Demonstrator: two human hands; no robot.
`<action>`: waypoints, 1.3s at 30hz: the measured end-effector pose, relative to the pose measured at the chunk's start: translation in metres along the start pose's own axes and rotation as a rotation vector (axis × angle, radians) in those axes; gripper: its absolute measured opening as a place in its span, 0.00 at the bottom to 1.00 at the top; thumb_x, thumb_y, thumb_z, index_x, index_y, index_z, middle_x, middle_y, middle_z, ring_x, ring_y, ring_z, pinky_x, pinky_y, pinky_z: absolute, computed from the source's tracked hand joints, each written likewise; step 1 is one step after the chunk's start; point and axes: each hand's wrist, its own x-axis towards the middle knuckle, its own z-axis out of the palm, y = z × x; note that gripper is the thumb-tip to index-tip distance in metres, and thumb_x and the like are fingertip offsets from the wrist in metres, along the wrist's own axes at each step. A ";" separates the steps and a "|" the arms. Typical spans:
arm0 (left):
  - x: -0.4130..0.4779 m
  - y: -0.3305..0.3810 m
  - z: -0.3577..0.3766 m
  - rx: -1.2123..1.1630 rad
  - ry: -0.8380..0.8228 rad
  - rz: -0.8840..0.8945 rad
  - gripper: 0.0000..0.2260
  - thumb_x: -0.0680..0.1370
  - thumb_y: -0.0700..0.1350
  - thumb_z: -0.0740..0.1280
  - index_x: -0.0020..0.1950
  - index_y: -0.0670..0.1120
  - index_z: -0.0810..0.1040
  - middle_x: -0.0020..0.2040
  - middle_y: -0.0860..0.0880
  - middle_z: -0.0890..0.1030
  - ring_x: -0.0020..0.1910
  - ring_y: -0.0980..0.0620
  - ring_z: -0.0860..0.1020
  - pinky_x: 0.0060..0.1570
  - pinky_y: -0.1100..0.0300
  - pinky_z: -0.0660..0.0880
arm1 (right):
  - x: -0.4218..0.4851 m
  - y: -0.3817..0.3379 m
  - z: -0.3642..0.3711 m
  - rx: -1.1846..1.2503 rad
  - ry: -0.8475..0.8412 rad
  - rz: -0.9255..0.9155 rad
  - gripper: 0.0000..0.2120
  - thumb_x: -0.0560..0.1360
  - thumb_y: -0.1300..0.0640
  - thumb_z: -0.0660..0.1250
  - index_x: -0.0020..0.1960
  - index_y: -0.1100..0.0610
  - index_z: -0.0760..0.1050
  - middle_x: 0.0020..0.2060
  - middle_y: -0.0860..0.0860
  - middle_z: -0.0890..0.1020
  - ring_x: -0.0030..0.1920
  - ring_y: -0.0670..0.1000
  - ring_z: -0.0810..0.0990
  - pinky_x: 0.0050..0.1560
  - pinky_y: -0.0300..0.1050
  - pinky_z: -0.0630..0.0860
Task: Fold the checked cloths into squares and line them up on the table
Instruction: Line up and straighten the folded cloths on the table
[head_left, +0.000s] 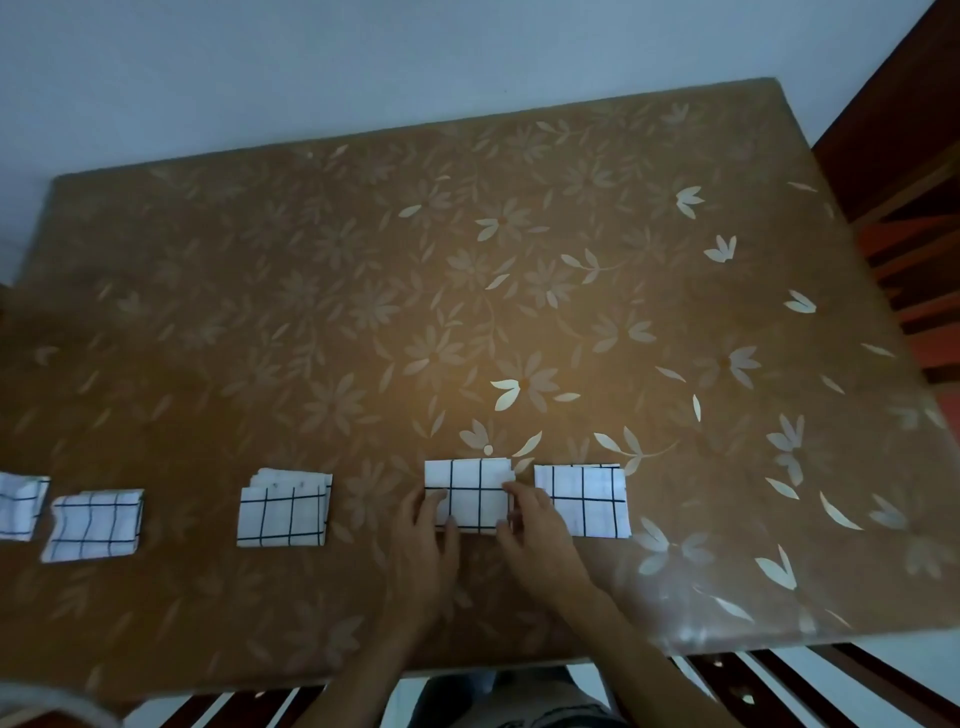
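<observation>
Several folded white cloths with black checks lie in a row near the front of the table (467, 260). One folded cloth (470, 491) sits between my hands. My left hand (423, 540) rests on its left and lower edge, fingers spread flat. My right hand (535, 525) presses its right edge with fingertips bent onto the fabric. Another folded cloth (584, 499) lies just right of my right hand. Further left lie a folded cloth (284, 512), a wavier one (93, 525), and one (18, 504) cut off by the frame edge.
The table wears a brown floral cover under clear plastic. A dark wooden chair (904, 182) stands at the right side, another chair's slats (753, 686) show below the front edge. A pale wall runs behind the table.
</observation>
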 end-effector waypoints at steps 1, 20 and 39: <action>0.000 -0.002 -0.002 -0.019 -0.002 0.004 0.19 0.81 0.51 0.65 0.71 0.50 0.72 0.71 0.47 0.73 0.70 0.46 0.71 0.68 0.61 0.59 | 0.002 -0.004 0.004 -0.008 -0.005 0.017 0.21 0.81 0.54 0.62 0.73 0.51 0.64 0.69 0.49 0.70 0.66 0.48 0.71 0.68 0.45 0.70; 0.014 -0.100 -0.085 0.036 0.213 -0.251 0.18 0.80 0.49 0.66 0.68 0.46 0.75 0.72 0.42 0.72 0.71 0.42 0.69 0.70 0.44 0.67 | 0.009 -0.087 0.067 -0.013 -0.179 -0.224 0.10 0.79 0.51 0.63 0.59 0.51 0.75 0.52 0.48 0.79 0.49 0.47 0.79 0.53 0.46 0.79; 0.028 -0.200 -0.115 -0.215 0.073 0.051 0.15 0.79 0.49 0.67 0.65 0.50 0.78 0.73 0.49 0.71 0.72 0.50 0.67 0.72 0.53 0.63 | 0.001 -0.153 0.172 -0.388 0.065 0.101 0.21 0.76 0.56 0.64 0.67 0.57 0.69 0.62 0.57 0.72 0.62 0.58 0.73 0.60 0.51 0.73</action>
